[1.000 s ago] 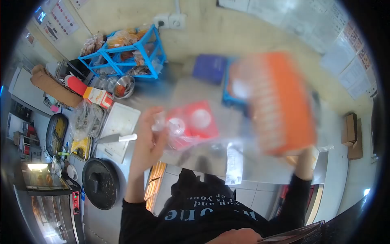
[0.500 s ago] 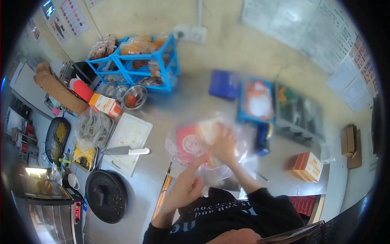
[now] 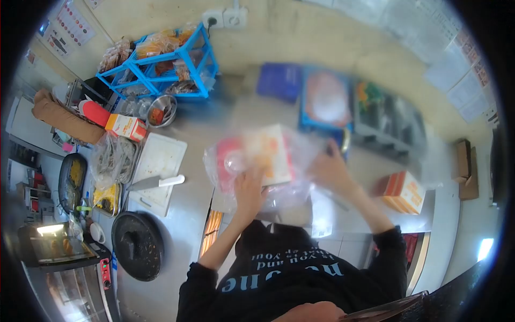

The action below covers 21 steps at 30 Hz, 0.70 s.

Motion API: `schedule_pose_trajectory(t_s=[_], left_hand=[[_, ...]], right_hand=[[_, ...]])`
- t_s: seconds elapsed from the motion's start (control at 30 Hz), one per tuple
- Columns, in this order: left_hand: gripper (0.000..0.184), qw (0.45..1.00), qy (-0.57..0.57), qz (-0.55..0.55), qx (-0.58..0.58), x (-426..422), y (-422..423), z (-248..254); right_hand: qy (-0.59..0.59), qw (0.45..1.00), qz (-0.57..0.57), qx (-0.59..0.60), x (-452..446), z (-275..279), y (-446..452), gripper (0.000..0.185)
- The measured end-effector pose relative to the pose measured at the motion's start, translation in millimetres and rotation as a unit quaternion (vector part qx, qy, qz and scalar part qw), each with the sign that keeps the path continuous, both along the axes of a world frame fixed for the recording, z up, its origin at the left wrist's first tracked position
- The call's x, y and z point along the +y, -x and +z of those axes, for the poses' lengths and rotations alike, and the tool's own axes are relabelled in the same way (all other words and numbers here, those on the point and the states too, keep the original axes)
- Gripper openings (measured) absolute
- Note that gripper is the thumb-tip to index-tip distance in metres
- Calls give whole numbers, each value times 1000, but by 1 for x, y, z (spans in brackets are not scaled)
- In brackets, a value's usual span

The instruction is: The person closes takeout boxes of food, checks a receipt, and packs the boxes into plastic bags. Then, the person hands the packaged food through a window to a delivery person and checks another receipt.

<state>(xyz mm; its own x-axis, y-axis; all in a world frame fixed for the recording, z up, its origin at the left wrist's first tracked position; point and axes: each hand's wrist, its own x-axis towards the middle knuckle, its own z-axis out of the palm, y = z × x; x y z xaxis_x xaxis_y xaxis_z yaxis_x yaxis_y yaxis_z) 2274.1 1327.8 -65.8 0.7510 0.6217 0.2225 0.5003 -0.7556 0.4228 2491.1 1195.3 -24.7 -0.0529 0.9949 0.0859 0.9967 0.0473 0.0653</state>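
Observation:
A white and orange box [image 3: 276, 155] stands on a clear plastic bag [image 3: 214, 169], over red packaging [image 3: 228, 153] with a round white print. My left hand [image 3: 250, 190] rests at the near left side of the box, its fingers blurred against it; whether they grip it is unclear. To the right of the box, my right hand [image 3: 328, 169] is raised over the plastic with its fingers apart, holding nothing visible.
Left of my hands, a knife [image 3: 158, 183] lies on a white cutting board [image 3: 158, 161], near a black lid [image 3: 137, 246]. Blue racks [image 3: 206, 59], a blue tray [image 3: 327, 124], metal bins [image 3: 389, 129] and a striped box [image 3: 402, 192] surround the steel counter [image 3: 193, 177].
The large orange stack seen earlier has left my right hand, and a striped box now stands at the right. My right hand has moved rightward off the white and orange box; my left hand has moved to it.

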Motion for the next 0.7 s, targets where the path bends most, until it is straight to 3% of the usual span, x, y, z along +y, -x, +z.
schedule_pose_trajectory(t_s=[0.03, 0.1, 0.13, 0.17, 0.2, 0.27, 0.3, 0.33, 0.4, 0.43, 0.47, 0.5, 0.53, 0.57, 0.6, 0.63, 0.67, 0.7], left_hand=[[62, 1000, 3, -3, 14, -2, 0, -4], [62, 999, -44, -2, 4, -1, -1, -8], [62, 999, -51, -12, 7, 4, -1, -6], [60, 999, -22, -12, 37, 5, -1, -1], [59, 998, 9, -12, 66, 6, -1, 5], [51, 986, 36, -159, 44, 27, 20, 31], [45, 942, 249, -212, 81, 39, 21, 84], [39, 847, 452, -254, 117, 47, 25, 147], [30, 843, 370, -385, 67, 58, 58, 213], [26, 882, 276, -362, 119, 58, 66, 240], [23, 911, 175, -335, 166, 64, 69, 255], [23, 910, 174, -338, 164, 83, 67, 254], [21, 897, 247, -358, 77, 107, 64, 252], [19, 872, 319, -372, -7, 128, 56, 250], [16, 905, 267, -324, -65, 147, 26, 231], [18, 932, 214, -268, -118, 165, -3, 211], [22, 932, 182, -299, -94, 195, -44, 163], [27, 929, 151, -330, -72, 225, -86, 116]], right_hand=[[3, 1000, -3, 14, -2, -8, 1, 7], [243, 969, 20, -37, -7, -23, 6, 7], [177, 976, 117, 41, -25, -20, 7, 10], [173, 978, 112, 41, -32, 2, 6, 10], [90, 992, 54, 68, -38, 33, 4, 11], [3, 996, -11, 91, -46, 89, 13, 13], [-65, 960, -115, 248, -43, 116, 29, 13], [-128, 884, -215, 395, -36, 129, 45, 14], [71, 760, -138, 631, -9, 118, 80, 19], [80, 781, -116, 609, 1, 58, 91, 23], [65, 805, -187, 559, 4, 10, 100, 20], [63, 805, -191, 558, 2, -27, 106, 20], [15, 641, -335, 690, -2, -58, 111, 18], [-34, 431, -459, 777, -2, -76, 116, 16], [-32, 426, -463, 776, 3, -87, 123, 16], [-185, 510, -489, 683, 8, -93, 128, 15], [-327, 577, -495, 561, 11, -96, 131, 14], [-325, 580, -498, 557, 16, -86, 127, 14]])
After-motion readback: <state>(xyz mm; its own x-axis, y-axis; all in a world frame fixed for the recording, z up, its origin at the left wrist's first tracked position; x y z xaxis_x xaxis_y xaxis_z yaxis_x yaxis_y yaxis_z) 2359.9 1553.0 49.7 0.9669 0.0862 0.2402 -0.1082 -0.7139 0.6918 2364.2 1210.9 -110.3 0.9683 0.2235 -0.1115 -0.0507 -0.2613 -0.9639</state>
